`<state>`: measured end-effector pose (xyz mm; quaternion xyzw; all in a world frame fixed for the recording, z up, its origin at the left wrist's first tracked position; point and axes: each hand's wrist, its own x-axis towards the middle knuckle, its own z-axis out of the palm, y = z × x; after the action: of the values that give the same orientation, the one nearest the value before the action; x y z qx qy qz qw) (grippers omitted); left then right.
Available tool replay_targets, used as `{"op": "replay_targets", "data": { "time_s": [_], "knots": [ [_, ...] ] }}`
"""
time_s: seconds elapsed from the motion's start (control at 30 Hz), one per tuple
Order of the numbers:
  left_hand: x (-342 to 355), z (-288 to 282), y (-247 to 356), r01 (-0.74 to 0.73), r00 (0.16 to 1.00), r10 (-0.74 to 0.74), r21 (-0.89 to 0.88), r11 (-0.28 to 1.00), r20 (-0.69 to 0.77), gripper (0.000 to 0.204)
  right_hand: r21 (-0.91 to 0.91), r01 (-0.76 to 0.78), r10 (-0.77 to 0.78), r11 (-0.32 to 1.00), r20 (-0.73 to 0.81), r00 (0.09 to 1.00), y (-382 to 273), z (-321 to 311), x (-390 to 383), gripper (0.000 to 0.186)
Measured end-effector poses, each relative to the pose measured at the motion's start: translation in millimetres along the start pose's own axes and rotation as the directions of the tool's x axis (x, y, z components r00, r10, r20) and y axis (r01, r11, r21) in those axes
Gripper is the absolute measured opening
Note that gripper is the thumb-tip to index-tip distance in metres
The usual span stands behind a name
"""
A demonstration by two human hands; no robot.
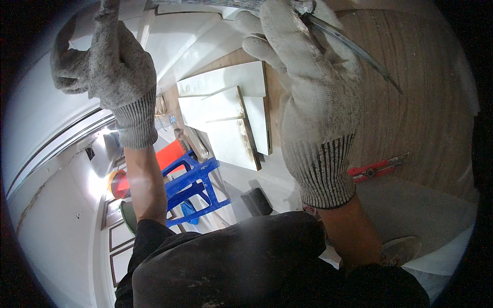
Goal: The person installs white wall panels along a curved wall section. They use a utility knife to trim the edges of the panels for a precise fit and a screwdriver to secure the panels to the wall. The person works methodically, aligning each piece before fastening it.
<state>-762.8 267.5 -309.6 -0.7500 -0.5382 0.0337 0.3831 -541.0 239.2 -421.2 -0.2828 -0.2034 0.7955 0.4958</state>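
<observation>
My left hand [115,64], in a pale grey knitted work glove, is raised at the upper left. One finger reaches up to the picture's edge and the others bend loosely apart; I see nothing held in it. My right hand [316,77], gloved alike, is raised at the top right of centre, its fingers closed around a narrow metal tool. The tool's thin tapering dark blade [354,49] sticks out past the fingers toward the lower right. Its other end is hidden by the glove. A grey edge of a board [221,3] crosses the very top, close to my right fingers.
White panels [221,110] lie overlapping on the floor ahead. A red utility knife [375,169] lies on the wood-patterned surface [411,113] at right. At lower left are a blue plastic stool [192,185], an orange-red object [169,154] and a black block [256,201]. A shoe [403,249] shows at lower right.
</observation>
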Motion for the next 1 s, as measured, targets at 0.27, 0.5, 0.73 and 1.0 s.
{"op": "replay_targets", "data": {
  "time_s": [0.27,0.5,0.73,1.0],
  "knots": [
    [-3.6,2.4,-0.1,0.042,0.999,-0.042,-0.011,0.999,0.014,0.041,-0.057,0.014,-0.015,0.998,-0.012,1.000,0.8,-1.4,-0.4,0.032],
    [-8.3,0.6,6.8,0.129,0.990,-0.131,0.061,0.990,0.041,0.017,-0.264,0.180,-0.143,0.948,0.151,0.978,9.2,-16.6,32.6,0.035],
    [-13.2,3.8,-13.8,-0.031,0.999,0.028,0.224,0.974,0.017,0.032,-0.690,0.357,-0.015,0.629,0.449,0.894,0.9,-3.8,29.4,0.034],
    [13.4,-15.2,-13.2,-0.184,0.972,0.228,0.412,0.893,-0.061,0.043,-0.740,0.368,0.041,0.563,0.470,0.882,2.3,21.8,51.6,0.039]
  ]
}}
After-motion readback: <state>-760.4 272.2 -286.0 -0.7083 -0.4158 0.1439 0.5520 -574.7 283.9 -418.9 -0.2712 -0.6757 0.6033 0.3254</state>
